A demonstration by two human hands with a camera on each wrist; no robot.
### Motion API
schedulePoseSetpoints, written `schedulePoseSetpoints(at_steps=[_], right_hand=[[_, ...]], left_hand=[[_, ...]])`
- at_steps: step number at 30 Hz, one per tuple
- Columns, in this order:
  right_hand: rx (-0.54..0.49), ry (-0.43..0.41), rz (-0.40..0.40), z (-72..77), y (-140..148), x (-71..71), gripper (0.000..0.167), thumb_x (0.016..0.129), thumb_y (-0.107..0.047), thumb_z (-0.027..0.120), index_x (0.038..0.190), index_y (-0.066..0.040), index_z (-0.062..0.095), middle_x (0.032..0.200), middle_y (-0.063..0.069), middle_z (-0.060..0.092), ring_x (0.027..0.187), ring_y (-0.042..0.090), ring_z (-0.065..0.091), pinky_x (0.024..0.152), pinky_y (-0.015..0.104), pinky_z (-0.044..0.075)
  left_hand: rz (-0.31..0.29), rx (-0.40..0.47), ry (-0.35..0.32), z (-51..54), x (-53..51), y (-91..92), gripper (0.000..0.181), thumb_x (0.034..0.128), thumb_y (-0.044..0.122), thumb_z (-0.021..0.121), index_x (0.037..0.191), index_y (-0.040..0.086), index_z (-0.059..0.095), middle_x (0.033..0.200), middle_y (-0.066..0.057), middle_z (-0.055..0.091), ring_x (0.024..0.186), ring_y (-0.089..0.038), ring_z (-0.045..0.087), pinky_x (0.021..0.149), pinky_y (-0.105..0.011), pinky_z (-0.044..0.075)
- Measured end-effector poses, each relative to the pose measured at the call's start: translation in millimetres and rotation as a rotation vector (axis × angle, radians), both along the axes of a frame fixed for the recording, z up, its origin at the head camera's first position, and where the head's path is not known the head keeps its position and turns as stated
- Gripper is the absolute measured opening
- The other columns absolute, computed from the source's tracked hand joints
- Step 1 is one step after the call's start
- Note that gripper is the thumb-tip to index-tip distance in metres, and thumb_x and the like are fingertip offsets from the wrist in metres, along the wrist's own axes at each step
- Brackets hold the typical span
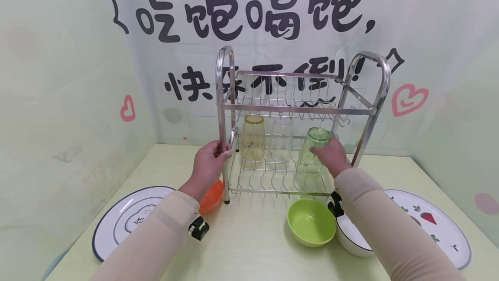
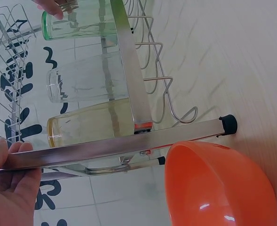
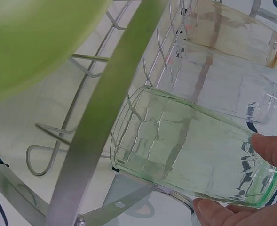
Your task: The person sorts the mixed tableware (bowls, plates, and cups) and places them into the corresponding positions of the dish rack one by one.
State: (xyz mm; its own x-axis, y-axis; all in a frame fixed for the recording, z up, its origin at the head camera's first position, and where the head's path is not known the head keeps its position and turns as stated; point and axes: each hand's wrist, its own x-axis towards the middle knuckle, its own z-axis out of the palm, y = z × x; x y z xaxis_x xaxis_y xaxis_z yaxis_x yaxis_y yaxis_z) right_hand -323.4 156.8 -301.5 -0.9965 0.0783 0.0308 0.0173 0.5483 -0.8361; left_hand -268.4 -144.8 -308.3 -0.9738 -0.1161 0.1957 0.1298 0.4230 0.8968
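Observation:
A two-tier metal dish rack stands against the back wall. My left hand grips its left front upright, the fingers curled round the metal bar. On the lower tier my right hand holds a green glass near its upper end, thumb on one side and fingers on the other. The green glass leans slightly. To its left, a clear glass and a yellowish glass stand on the same tier.
An orange bowl lies by the rack's left front leg. In front of the rack are a green bowl and a white bowl, partly under my right sleeve. Large plates lie at the left and right.

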Motion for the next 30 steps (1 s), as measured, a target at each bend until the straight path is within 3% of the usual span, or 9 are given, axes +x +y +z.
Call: schedulePoseSetpoints(at_steps=[11, 19, 30], right_hand=[[0.021, 0.0, 0.008, 2.4, -1, -4.0, 0.066, 0.092, -0.018, 0.06, 0.145, 0.008, 0.028, 0.14, 0.03, 0.041, 0.119, 0.044, 0.049, 0.102, 0.055, 0.04], [0.045, 0.05, 0.005, 2.8, 1, -8.4, 0.065, 0.087, -0.016, 0.064, 0.139, 0.01, 0.036, 0.131, 0.03, 0.048, 0.103, 0.04, 0.056, 0.096, 0.053, 0.044], [0.074, 0.002, -0.015, 4.5, -1, -16.0, 0.073, 0.089, -0.016, 0.062, 0.143, 0.015, 0.023, 0.14, 0.035, 0.037, 0.124, 0.047, 0.042, 0.106, 0.055, 0.035]], left_hand=[[0.009, -0.013, -0.004, 1.1, 1.0, -0.6, 0.022, 0.0956, 0.013, 0.061, 0.115, 0.002, 0.06, 0.112, -0.015, 0.063, 0.1, -0.029, 0.057, 0.093, -0.043, 0.051], [0.012, -0.013, -0.008, 0.4, 0.5, 0.5, 0.022, 0.0957, 0.014, 0.061, 0.114, 0.003, 0.06, 0.11, -0.015, 0.064, 0.098, -0.029, 0.057, 0.092, -0.043, 0.051], [0.013, 0.001, -0.007, 0.8, 1.9, 1.1, 0.023, 0.0954, 0.012, 0.061, 0.115, 0.002, 0.061, 0.111, -0.015, 0.064, 0.099, -0.028, 0.057, 0.094, -0.044, 0.05]])
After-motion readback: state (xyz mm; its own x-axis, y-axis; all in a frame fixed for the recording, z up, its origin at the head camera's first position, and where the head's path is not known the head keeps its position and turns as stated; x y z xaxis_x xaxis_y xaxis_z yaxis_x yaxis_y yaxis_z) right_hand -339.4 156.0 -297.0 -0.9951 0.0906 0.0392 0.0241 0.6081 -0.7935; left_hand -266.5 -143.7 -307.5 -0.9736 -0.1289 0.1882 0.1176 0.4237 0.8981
